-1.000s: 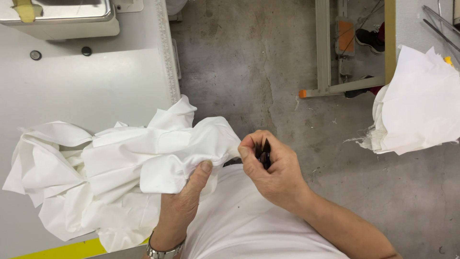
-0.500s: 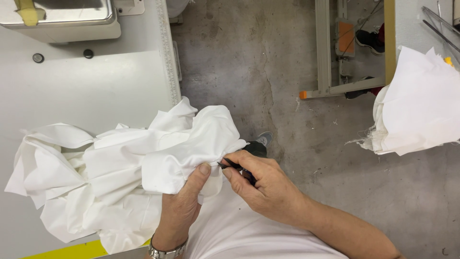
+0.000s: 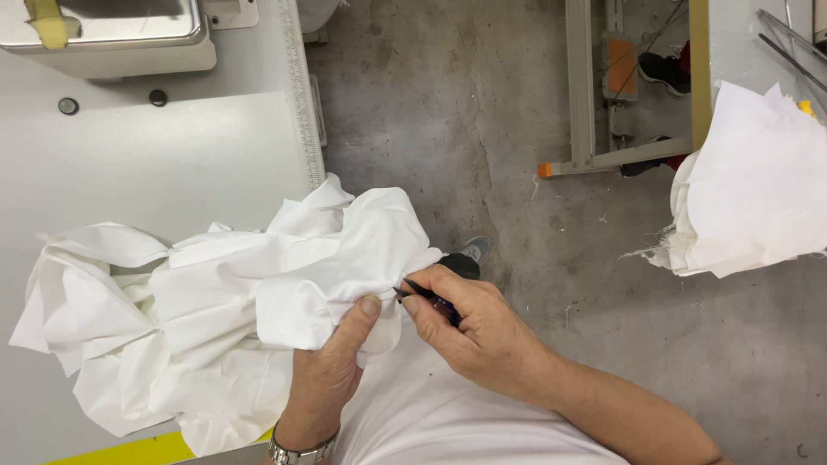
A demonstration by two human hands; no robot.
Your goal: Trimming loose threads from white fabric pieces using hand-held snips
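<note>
Right hand (image 3: 469,331) clamps a dark tool (image 3: 428,297); left hand (image 3: 332,370) pinches white fabric (image 3: 233,301) (bunched).

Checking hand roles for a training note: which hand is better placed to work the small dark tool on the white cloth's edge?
Right hand: it likely suits, already gripping the small dark tool at the white cloth edge, while the left hand pinches the cloth.

We see a white cloth (image 3: 233,301), crumpled into loose folds, lying partly on the grey table and overhanging its edge toward the floor. Its right-hand fold is gathered into a bunched ridge. A small dark pen-like tool (image 3: 429,297) lies level just beside that ridge, its tip touching the cloth edge. Most of its body is hidden.
</note>
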